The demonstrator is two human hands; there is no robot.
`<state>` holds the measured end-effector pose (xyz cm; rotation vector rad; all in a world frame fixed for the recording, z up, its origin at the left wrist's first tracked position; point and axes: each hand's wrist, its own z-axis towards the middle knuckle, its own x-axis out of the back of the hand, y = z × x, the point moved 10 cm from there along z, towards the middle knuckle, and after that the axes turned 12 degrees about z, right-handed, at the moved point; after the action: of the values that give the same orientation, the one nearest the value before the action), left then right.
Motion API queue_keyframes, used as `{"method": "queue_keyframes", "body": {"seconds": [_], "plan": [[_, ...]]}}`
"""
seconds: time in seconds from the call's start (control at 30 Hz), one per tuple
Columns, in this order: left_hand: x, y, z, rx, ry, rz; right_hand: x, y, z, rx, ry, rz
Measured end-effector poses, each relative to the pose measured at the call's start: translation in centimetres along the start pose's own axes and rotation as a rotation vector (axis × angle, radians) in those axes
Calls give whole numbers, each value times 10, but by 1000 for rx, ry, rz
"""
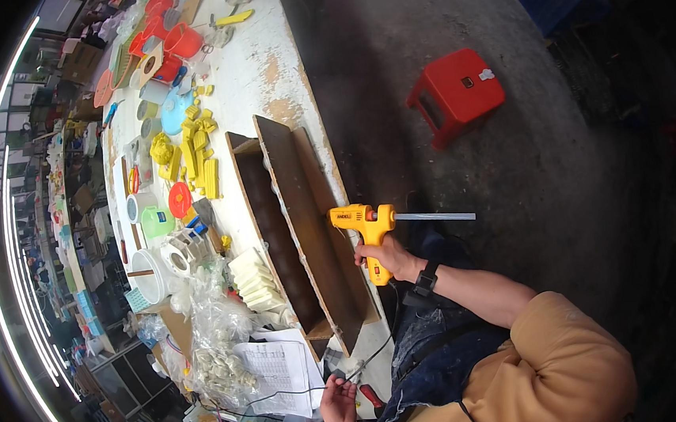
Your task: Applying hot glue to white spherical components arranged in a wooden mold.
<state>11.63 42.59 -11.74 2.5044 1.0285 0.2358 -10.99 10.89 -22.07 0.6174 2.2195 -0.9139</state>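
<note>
My right hand (389, 256) grips the handle of a yellow hot glue gun (375, 222), with a long clear glue stick (438, 217) sticking out of its back. Its nozzle is at the side of a long brown wooden box (308, 229); whether it touches cannot be made out. The box is narrow and open, dark inside, with whitish glue along its edges. By the box's near end, my left hand (339, 408) has its fingers closed on the gun's black cord (375, 354).
Yellow blocks (191, 155), red buckets (182, 41) and white foam pieces (255, 282) crowd the white table (263, 66). Printed sheets (279, 370) and clear plastic bags (212, 332) lie near the box. A red stool (463, 90) stands on the dark floor.
</note>
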Motion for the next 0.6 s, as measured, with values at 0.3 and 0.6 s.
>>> {"method": "queue_keyframes", "body": {"seconds": [0.3, 0.6], "plan": [[-26, 31, -20, -90, 10, -6, -1, -6, 22, -12, 45, 84], [-33, 41, -21, -118, 20, -25, -5, -21, 37, -34, 65, 99]]}}
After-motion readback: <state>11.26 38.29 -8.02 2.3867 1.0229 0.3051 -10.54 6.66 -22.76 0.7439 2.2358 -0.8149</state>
